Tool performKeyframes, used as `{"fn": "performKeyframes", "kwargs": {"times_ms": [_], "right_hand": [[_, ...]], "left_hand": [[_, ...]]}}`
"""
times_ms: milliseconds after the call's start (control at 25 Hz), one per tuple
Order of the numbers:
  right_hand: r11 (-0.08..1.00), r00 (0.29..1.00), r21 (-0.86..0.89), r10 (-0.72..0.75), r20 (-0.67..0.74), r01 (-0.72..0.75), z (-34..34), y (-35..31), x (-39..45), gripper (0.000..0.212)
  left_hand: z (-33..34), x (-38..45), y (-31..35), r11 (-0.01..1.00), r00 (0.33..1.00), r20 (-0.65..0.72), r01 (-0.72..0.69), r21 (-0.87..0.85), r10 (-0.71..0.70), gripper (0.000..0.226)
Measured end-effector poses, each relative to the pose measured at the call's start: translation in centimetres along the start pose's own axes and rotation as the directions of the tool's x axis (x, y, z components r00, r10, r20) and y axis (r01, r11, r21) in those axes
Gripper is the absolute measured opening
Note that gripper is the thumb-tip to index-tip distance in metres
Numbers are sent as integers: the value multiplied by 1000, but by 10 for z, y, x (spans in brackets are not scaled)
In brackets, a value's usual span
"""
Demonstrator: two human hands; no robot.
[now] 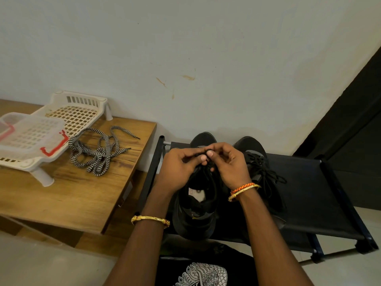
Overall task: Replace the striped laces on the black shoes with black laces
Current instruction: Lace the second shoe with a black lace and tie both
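Pinching a thin black lace [206,162] together, the left hand [181,169] and right hand [228,164] meet above the near black fabric shoe [195,211], toe pointing away; discarded black-and-white striped laces [99,151] lie well left.

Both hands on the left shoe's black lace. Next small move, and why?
Probably draw the black lace snug. The left hand and right hand pinch it over the near black shoe; the striped laces already lie on the wooden table, and the other black shoe looks laced.
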State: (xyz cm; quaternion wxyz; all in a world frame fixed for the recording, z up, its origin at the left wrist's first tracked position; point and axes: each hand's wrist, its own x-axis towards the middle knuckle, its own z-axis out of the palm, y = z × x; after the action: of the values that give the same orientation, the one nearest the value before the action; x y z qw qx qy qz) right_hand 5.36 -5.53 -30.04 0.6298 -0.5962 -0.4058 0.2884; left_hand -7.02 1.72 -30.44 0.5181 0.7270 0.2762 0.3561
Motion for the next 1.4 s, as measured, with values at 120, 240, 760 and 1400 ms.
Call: {"fn": "performKeyframes", "kwargs": {"times_ms": [120,240,760,1400], "right_hand": [[1000,1000,16,8,-22,-8,6,1,3,18],[1000,1000,8,0,-20,0,8,3,3,11],[989,982,57,142,-126,-136,6,5,4,12],[989,993,-127,83,80,-73,-3,1,-1,18]], "left_hand": [[3,-4,4,922,980,-87,-137,362,180,30],[-1,-4,7,831,956,-29,-238,502,291,30],[-6,0,4,636,914,129,-363,681,384,26],[1,0,0,785,997,39,-72,615,61,17]]}}
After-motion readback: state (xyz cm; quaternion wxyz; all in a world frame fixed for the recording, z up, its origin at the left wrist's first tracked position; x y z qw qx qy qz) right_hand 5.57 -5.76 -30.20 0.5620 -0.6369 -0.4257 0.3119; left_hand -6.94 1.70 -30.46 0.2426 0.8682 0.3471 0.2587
